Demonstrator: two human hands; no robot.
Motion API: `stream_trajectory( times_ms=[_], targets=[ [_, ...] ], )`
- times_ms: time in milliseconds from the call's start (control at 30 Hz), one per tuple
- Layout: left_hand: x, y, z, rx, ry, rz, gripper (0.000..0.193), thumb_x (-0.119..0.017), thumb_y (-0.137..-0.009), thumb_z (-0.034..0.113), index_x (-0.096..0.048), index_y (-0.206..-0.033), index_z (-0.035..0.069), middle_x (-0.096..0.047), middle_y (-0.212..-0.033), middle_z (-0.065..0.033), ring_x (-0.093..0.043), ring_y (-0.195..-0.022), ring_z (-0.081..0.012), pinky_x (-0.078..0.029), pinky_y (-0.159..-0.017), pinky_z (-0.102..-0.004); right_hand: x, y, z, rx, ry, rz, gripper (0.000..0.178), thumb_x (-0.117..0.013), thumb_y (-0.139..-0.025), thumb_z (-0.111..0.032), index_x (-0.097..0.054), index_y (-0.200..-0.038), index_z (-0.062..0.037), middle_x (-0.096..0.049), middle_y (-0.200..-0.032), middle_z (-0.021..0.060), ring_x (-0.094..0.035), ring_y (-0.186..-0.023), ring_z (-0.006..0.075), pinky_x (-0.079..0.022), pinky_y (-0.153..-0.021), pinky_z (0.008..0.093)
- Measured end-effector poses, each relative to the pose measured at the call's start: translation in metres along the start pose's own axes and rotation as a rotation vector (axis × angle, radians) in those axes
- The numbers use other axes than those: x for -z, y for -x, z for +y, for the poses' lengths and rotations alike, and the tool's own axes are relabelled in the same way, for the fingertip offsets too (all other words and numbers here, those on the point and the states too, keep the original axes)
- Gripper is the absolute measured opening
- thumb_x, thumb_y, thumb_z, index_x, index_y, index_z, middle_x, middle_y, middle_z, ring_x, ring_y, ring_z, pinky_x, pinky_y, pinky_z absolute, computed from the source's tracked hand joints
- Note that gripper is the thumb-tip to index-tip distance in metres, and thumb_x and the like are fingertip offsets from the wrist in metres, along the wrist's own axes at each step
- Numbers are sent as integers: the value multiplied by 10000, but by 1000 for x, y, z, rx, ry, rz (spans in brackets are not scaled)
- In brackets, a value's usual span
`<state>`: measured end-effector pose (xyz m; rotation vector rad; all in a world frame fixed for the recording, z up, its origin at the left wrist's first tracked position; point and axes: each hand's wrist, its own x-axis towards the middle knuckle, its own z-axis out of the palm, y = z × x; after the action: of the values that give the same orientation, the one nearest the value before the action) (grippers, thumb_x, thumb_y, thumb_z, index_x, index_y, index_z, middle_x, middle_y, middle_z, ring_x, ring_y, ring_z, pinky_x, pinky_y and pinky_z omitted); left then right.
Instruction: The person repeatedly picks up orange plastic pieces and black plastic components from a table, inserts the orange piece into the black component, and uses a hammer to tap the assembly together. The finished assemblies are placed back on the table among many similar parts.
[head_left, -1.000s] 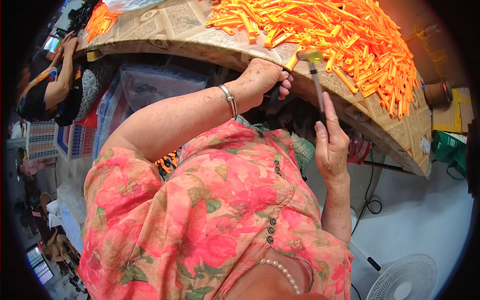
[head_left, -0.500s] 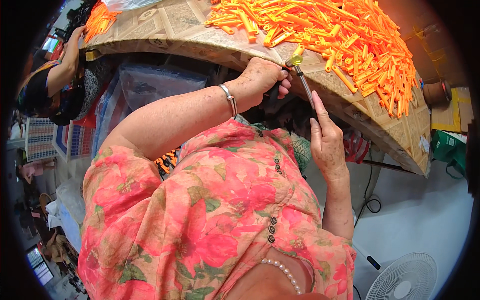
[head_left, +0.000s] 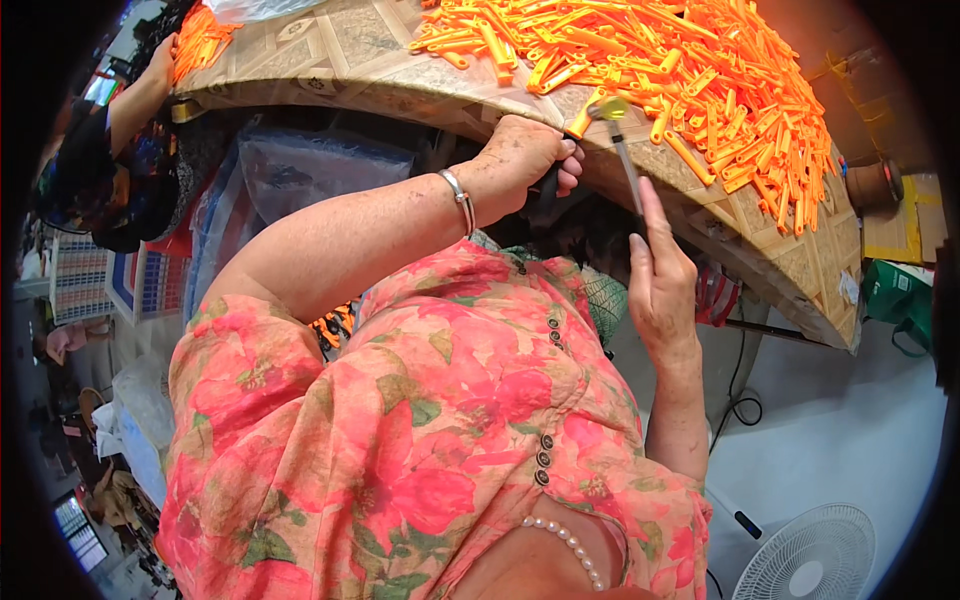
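At the table edge, my left hand (head_left: 535,160) is closed around a black piece (head_left: 546,186), most of it hidden by the fingers. An orange plastic handle (head_left: 581,122) sticks out just past the fist, over the table's edge. My right hand (head_left: 664,280) grips a small hammer (head_left: 626,160) with a metal shaft and a yellow head. The blurred hammer head hovers close beside the orange handle and seems apart from it. Beyond both hands spreads a heap of orange plastic handles (head_left: 640,60).
The patterned table (head_left: 350,50) curves across the top. At far left a co-worker's hand (head_left: 163,65) is beside a smaller orange pile (head_left: 203,42). Clear plastic bags (head_left: 310,180) hang below the table. On the right are a green bag (head_left: 895,300) and a white fan (head_left: 810,560).
The hammer head has risen up and to the right, off the end of the orange handle. My left hand stays in place. The co-worker's arm has shifted slightly.
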<state>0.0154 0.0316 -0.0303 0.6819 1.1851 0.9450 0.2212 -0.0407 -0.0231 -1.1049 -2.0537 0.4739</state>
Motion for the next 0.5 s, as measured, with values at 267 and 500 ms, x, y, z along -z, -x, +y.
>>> stream_trajectory(
  times_ms=[267, 500],
  targets=[
    [-2, 6, 4, -4, 0, 18, 149, -555, -939, 67, -655, -937, -44, -638, -752, -64, -610, -618, -137, -551, -575, -299, -5, 6, 8, -76, -41, -106, 608, -516, -906, 35, -385, -1480, -117, -628, -1177, 246, -642, -1012, 411, -516, -838, 421],
    [1, 4, 3, -21, -20, 6, 150, -557, -940, 71, -653, -952, -44, -638, -753, -64, -607, -618, -138, -551, -577, -301, -12, 2, 8, -113, 1, -123, 602, -518, -906, 24, -381, -1478, -105, -632, -1161, 246, -641, -1000, 402, -515, -818, 440]
  ],
)
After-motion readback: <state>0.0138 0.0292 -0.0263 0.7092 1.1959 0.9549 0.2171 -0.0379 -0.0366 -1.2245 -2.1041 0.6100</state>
